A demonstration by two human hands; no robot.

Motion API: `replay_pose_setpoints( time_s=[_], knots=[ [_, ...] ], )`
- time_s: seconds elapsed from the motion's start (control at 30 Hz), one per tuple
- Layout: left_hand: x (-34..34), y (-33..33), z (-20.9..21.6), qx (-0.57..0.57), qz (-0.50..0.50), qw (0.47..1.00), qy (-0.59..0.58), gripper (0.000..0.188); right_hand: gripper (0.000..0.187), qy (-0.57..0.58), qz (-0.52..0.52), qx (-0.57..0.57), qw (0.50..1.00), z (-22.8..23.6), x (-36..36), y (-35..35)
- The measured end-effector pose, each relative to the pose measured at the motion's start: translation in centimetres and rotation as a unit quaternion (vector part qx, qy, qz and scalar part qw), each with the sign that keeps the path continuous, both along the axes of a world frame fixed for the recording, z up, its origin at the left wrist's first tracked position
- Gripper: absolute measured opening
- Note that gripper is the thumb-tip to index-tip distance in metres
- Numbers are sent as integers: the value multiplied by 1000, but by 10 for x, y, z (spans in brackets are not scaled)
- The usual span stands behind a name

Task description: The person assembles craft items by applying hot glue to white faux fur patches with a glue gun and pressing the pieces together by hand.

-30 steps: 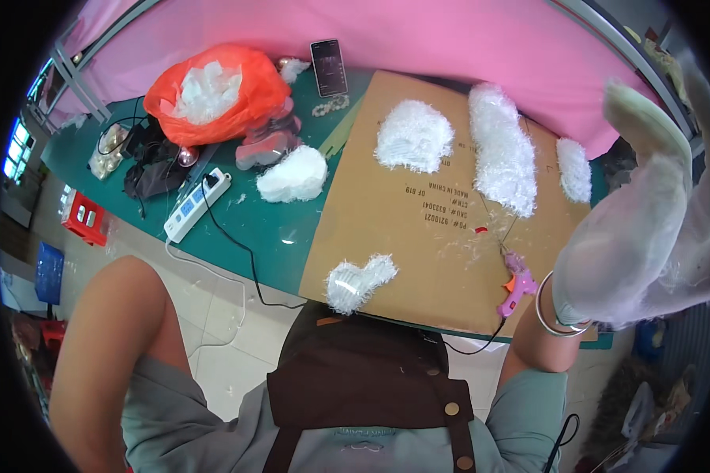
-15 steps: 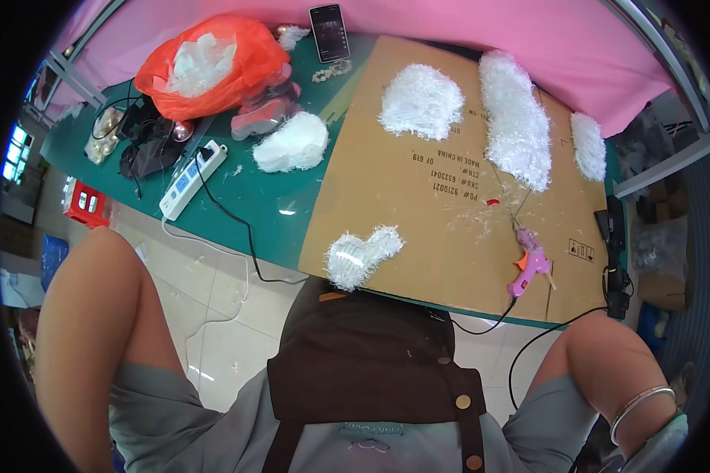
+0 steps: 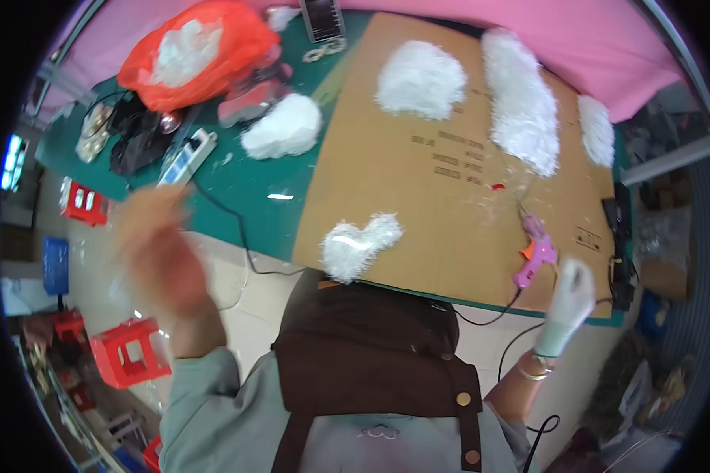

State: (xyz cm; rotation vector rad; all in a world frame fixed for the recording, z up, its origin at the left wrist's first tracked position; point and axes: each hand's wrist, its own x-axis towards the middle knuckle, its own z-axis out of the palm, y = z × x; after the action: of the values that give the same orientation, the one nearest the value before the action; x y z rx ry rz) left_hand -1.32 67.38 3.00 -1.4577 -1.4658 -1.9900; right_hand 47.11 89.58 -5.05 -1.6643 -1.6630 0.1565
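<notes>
- Head view, overall: I look down on a green surface [image 3: 270,225], its right half covered by a flat sheet of brown cardboard [image 3: 442,236].
- Left hand [image 3: 162,256]: bare and strongly blurred, it appears beyond the near left edge of the surface, just below the white power strip [image 3: 188,159]; I cannot tell how far its fingers are open or whether they have hold of anything.
- Right hand [image 3: 568,306]: in a whitish glove, with a bracelet [image 3: 533,372] at the wrist, it appears at the near right part of the cardboard; its fingers look bent, but I cannot tell how far they close or whether they grip something.
- Glue gun [image 3: 538,254]: pink with an orange trigger, it lies on the cardboard just left of my right hand, nozzle pointing away from me, its dark cord running over the near edge.
- White fluffy pieces, all on the cardboard: a lobed piece [image 3: 359,247] at the near left edge; a rounded piece [image 3: 422,81], a long piece [image 3: 522,110] and a small piece [image 3: 597,130] toward the far side.
- Left half of the surface: a white bundle [image 3: 284,128] beside the cardboard; farther off, an orange-red bag [image 3: 248,39] with white contents.
</notes>
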Motion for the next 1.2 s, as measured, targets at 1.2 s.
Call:
replay_pose_setpoints(
  time_s=[1.2],
  knots=[
    [88,61,-91,-477,-98,860,149,61,15,368,159,-239,884,-11,-84,-4]
  ],
)
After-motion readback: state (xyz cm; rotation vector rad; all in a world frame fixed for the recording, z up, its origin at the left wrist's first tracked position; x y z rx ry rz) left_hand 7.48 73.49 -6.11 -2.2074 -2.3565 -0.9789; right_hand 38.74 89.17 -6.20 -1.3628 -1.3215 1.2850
